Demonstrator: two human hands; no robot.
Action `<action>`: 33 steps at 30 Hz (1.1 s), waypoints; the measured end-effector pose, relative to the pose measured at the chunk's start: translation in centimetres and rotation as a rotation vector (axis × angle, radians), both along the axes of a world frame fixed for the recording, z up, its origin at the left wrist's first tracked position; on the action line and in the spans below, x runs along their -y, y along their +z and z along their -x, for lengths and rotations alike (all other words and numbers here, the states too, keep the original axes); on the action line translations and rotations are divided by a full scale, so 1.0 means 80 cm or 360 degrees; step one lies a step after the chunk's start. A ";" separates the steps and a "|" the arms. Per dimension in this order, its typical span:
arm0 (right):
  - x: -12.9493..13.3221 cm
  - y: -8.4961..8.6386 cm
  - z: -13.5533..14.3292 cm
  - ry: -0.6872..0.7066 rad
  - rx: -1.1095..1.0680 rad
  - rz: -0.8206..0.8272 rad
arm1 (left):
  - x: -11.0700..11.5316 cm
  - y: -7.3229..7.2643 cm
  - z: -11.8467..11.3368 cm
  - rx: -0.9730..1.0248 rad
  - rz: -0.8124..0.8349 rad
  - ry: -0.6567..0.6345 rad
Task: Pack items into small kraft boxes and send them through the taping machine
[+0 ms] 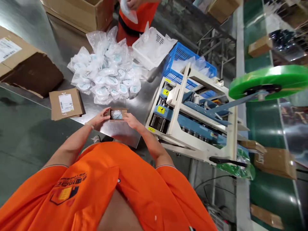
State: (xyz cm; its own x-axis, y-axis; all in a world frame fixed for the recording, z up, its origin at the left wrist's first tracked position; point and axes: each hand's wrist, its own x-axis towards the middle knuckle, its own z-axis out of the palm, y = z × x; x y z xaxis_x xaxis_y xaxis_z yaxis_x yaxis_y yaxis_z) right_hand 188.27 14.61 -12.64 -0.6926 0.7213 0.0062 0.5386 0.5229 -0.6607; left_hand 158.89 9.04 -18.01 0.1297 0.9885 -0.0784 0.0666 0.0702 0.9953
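Note:
A small open cardboard box (116, 120) stands on the metal table (134, 118) near its front edge, with a bubble-wrapped item (116, 114) inside it. My left hand (101, 117) holds the box's left side, its fingers at the wall and flap. On the right side, my right hand (131, 120) grips the other end of the box with thumb and fingers. Just beyond the box lies a large heap of bubble-wrapped round items (108, 73) with pale blue labels. A stack of flat cardboard with a white label (66, 103) is to the left of my left hand.
Large cartons (26, 61) (79, 14) stand at the left and back. Across the table, a person in orange (134, 19) holds a clear bag near a white basket (154, 48). At right are a blue crate (180, 54), a taping machine (192, 112) and a green conveyor (262, 122).

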 end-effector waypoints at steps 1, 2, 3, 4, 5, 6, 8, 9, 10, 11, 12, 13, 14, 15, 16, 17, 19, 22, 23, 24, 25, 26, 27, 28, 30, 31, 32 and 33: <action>-0.004 -0.003 0.003 -0.0002 0.0052 0.0010 | -0.007 0.000 -0.008 0.0083 0.0105 -0.0032; -0.010 -0.004 0.007 -0.0003 0.0116 0.0022 | -0.015 0.001 -0.018 0.0132 0.0179 -0.0018; -0.016 -0.004 0.012 -0.0016 0.0171 0.0032 | -0.023 0.003 -0.026 0.0152 0.0229 0.0015; -0.021 -0.004 0.016 -0.0065 0.0206 0.0022 | -0.031 0.005 -0.031 0.0151 0.0260 0.0044; -0.026 -0.003 0.019 -0.0146 0.0221 -0.0016 | -0.036 0.008 -0.032 0.0137 0.0275 0.0050; -0.030 -0.002 0.021 -0.0230 0.0227 -0.0081 | -0.040 0.011 -0.029 0.0115 0.0278 0.0016; -0.031 -0.003 0.022 -0.0308 0.0251 -0.0234 | -0.043 0.018 -0.015 0.0019 0.0238 -0.0094; -0.029 -0.005 0.021 -0.0286 0.0283 -0.0293 | -0.041 0.022 -0.007 -0.0104 0.0175 -0.0126; -0.024 -0.008 0.018 -0.0223 0.0327 -0.0325 | -0.039 0.027 -0.001 -0.0264 0.0091 -0.0133; -0.019 -0.012 0.016 -0.0141 0.0374 -0.0330 | -0.034 0.032 0.002 -0.0425 0.0004 -0.0119; -0.013 -0.016 0.013 -0.0081 0.0417 -0.0328 | -0.029 0.037 0.000 -0.0597 -0.0084 -0.0100; -0.007 -0.020 0.010 -0.0055 0.0452 -0.0331 | -0.023 0.042 -0.005 -0.0787 -0.0170 -0.0092; -0.002 -0.024 0.008 -0.0057 0.0478 -0.0342 | -0.016 0.046 -0.015 -0.0987 -0.0245 -0.0113; 0.002 -0.027 0.006 -0.0074 0.0496 -0.0358 | -0.009 0.049 -0.026 -0.1190 -0.0305 -0.0157; 0.004 -0.030 0.003 -0.0095 0.0505 -0.0371 | -0.002 0.052 -0.038 -0.1396 -0.0355 -0.0207; 0.005 -0.034 -0.001 -0.0117 0.0508 -0.0374 | 0.003 0.054 -0.049 -0.1605 -0.0397 -0.0254; 0.004 -0.041 -0.013 -0.0217 0.0495 -0.0351 | 0.007 0.055 -0.065 -0.1874 -0.0416 -0.0314; 0.002 -0.059 -0.044 -0.0734 0.0477 -0.0278 | -0.020 0.056 -0.082 -0.1986 -0.0426 -0.0371; 0.003 -0.066 -0.055 -0.0958 0.0479 -0.0247 | -0.040 0.057 -0.091 -0.1997 -0.0448 -0.0387; 0.005 -0.075 -0.066 -0.1148 0.0483 -0.0212 | -0.063 0.059 -0.105 -0.1999 -0.0477 -0.0394; 0.007 -0.084 -0.075 -0.1276 0.0487 -0.0177 | -0.090 0.062 -0.123 -0.1995 -0.0505 -0.0392; 0.010 -0.093 -0.082 -0.1339 0.0484 -0.0145 | -0.120 0.066 -0.145 -0.1980 -0.0531 -0.0382; 0.012 -0.102 -0.088 -0.1357 0.0470 -0.0122 | -0.151 0.070 -0.170 -0.1947 -0.0562 -0.0371; 0.014 -0.111 -0.091 -0.1352 0.0438 -0.0112 | -0.183 0.073 -0.197 -0.1894 -0.0597 -0.0365; 0.017 -0.125 -0.095 -0.1329 0.0315 -0.0134 | -0.244 0.080 -0.255 -0.1707 -0.0667 -0.0357; 0.018 -0.129 -0.096 -0.1315 0.0246 -0.0152 | -0.273 0.082 -0.284 -0.1576 -0.0697 -0.0364; 0.019 -0.133 -0.097 -0.1302 0.0196 -0.0161 | -0.299 0.082 -0.314 -0.1446 -0.0721 -0.0377; 0.020 -0.134 -0.097 -0.1290 0.0183 -0.0152 | -0.323 0.082 -0.345 -0.1329 -0.0739 -0.0396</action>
State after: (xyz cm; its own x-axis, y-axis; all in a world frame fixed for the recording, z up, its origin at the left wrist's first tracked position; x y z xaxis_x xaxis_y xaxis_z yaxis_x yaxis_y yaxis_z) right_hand 196.06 13.03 -23.35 0.0425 0.9977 0.0538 0.8345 -0.0058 -0.5509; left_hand 186.47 34.86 -11.47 0.4174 0.8963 0.1495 0.7201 -0.4266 0.5472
